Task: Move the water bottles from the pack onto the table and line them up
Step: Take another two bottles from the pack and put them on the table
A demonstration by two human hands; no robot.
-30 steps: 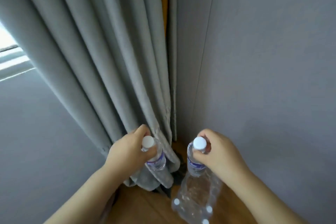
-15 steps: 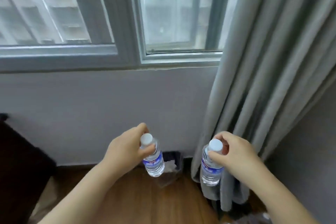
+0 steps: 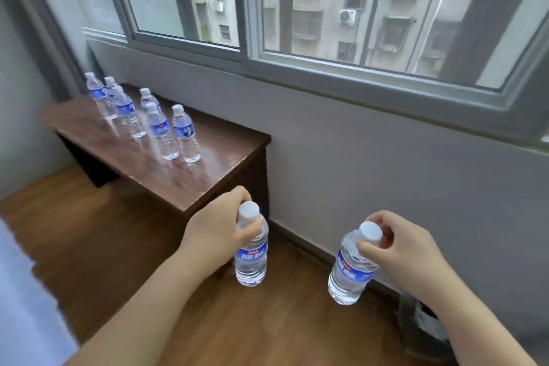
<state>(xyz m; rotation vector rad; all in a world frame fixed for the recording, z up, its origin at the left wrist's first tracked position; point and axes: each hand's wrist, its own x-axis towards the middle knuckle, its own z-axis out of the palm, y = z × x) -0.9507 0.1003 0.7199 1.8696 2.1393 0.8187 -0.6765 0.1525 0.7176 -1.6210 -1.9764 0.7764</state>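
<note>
Carrying two water bottles toward the table (image 3: 208, 175), the person was mid-transfer: the left hand (image 3: 214, 235) pinched the left bottle (image 3: 252, 258) by its neck just under the white cap, and the right hand (image 3: 407, 249) held the right bottle (image 3: 352, 270) the same way, fingers curled around the cap. Both bottles hung upright in the air above the wooden floor (image 3: 89, 235), short of the table's near corner. Six bottles (image 3: 160, 131) stood on the tabletop in two loose rows, slightly blurred. By my judgement the next move called for bringing both over the near end and setting them down beside the closest pair. Only the table's corner lay between; a dark bin (image 3: 424, 330) sat by the wall at lower right, and the pack was not in view.
</note>
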